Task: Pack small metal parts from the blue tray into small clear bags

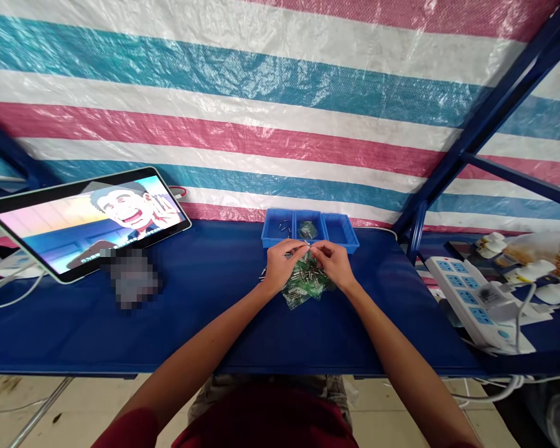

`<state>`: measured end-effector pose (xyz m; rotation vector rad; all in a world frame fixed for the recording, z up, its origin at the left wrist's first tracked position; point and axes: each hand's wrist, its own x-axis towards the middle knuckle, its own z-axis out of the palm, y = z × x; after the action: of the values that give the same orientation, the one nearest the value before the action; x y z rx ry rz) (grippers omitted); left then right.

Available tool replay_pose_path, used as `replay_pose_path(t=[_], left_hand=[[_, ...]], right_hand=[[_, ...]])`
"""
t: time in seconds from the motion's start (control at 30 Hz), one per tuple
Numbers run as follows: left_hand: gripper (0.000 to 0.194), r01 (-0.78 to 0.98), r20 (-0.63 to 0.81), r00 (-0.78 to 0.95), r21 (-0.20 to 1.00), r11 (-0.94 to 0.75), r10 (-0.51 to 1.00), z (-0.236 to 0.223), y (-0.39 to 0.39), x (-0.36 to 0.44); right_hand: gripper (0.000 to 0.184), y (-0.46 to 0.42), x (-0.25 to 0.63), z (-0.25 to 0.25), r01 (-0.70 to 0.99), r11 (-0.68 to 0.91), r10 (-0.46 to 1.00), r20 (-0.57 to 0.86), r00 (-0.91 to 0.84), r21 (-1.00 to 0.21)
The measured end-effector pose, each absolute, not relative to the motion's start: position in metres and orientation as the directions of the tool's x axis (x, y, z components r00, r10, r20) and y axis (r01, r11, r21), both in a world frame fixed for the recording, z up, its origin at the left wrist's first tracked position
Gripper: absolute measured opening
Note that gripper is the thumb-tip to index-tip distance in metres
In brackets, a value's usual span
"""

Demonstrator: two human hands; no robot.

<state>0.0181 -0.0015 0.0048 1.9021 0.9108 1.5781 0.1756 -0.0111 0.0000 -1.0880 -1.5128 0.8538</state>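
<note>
Red shirt (270, 423) fills the near edge, and both bare forearms run out from it over the blue table (205, 311). Left hand (282, 264) and right hand (333, 261) meet just above a pile of parts (305, 280), fingertips drawn in toward each other and almost touching at the middle, pinching something small and metallic between them; it is too tiny to tell exactly what, or which hand has the firmer hold. That pile sits right under the hands, near the table's middle: green bits and silvery pins, partly on clear plastic, spilling a little toward the near side. Just beyond the knuckles, at the far edge, stands a blue tray (309, 231) with three compartments side by side; the middle one holds a few green pieces, the left one shows a thin dark bit, the right one's contents cannot be made out. Swing left and a tablet (86, 218) leans tilted, its screen showing a cartoon, white cables trailing off at its left. A blurred patch (130, 277) lies just near of it. Over on the right, well apart from the hands, a white power strip (471, 298) lies with chargers and cords about it. Behind everything hangs a striped tarp (261, 93), pink, white and teal, with a blue frame (476, 124) crossing at right.
</note>
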Motion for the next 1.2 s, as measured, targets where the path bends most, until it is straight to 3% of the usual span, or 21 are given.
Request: replay_pose_path(t=[0.27, 0.4, 0.5, 0.93, 1.07, 1.2], left_hand=[[0.026, 0.150, 0.571, 0.142, 0.795, -0.588, 0.808, 0.008, 0.004, 0.014], [0.027, 0.309, 0.585, 0.337, 0.671, -0.674, 0.737, 0.010, 0.018, 0.009], [0.025, 0.355, 0.604, 0.388, 0.599, -0.717, 0.696, 0.009, 0.026, 0.010], [0.024, 0.152, 0.508, 0.300, 0.810, -0.566, 0.807, 0.012, 0.021, 0.011], [0.030, -0.052, 0.434, 0.277, 0.898, -0.437, 0.858, 0.006, 0.020, 0.013], [0.031, -0.093, 0.382, 0.266, 0.924, -0.371, 0.885, 0.001, 0.018, 0.017]], right_hand=[[0.037, -0.014, 0.174, 0.005, 0.244, 0.297, 0.945, 0.321, 0.063, -0.923], [0.036, -0.012, 0.178, 0.006, 0.258, 0.315, 0.916, 0.364, 0.168, -0.913], [0.033, -0.011, 0.181, 0.004, 0.288, 0.321, 0.898, 0.387, 0.211, -0.902], [0.024, -0.014, 0.176, 0.004, 0.292, 0.335, 0.934, 0.357, 0.023, -0.896], [0.030, -0.013, 0.177, 0.004, 0.351, 0.333, 0.928, 0.371, 0.045, -0.875], [0.037, -0.014, 0.176, 0.006, 0.402, 0.349, 0.921, 0.388, 0.018, -0.847]])
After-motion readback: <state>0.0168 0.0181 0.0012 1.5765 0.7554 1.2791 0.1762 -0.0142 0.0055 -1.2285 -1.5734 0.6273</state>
